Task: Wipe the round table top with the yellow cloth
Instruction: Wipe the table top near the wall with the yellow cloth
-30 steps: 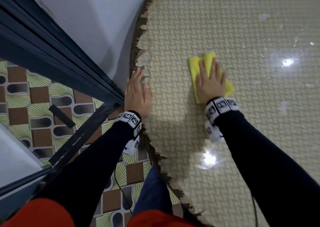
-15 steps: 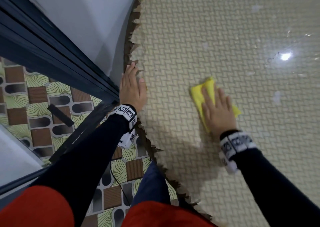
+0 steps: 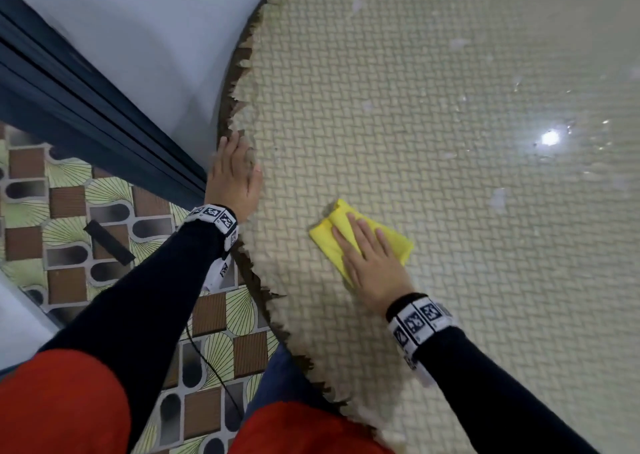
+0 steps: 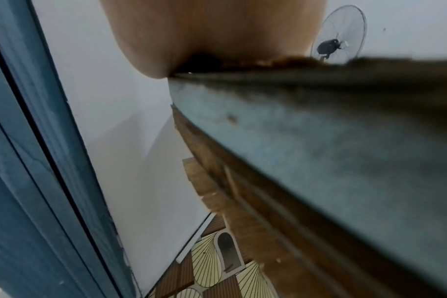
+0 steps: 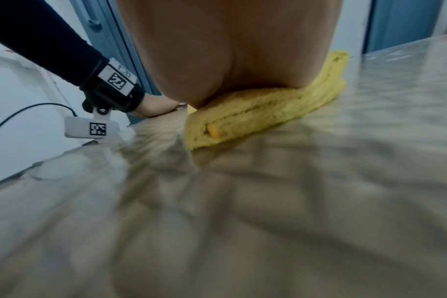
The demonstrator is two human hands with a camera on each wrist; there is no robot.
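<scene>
Right hand (image 3: pixel 372 259) has dragged folded yellow cloth (image 3: pixel 360 237) back nearer, fingers flat, pressing it on woven-pattern round table top (image 3: pixel 450 280); left hand (image 3: pixel 233 176) lies flat at frayed edge, prob. bracing.

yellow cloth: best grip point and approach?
Come from above, palm flat on the yellow cloth, as the right hand does now. It lies folded flat on the table top; to lift it, pinch the thick folded edge showing in the right wrist view.

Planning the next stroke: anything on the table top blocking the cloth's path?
Nothing visible does. The right hand presses flat on the yellow cloth; the table top around it shows only pale specks. The left hand rests at the rim.
</scene>
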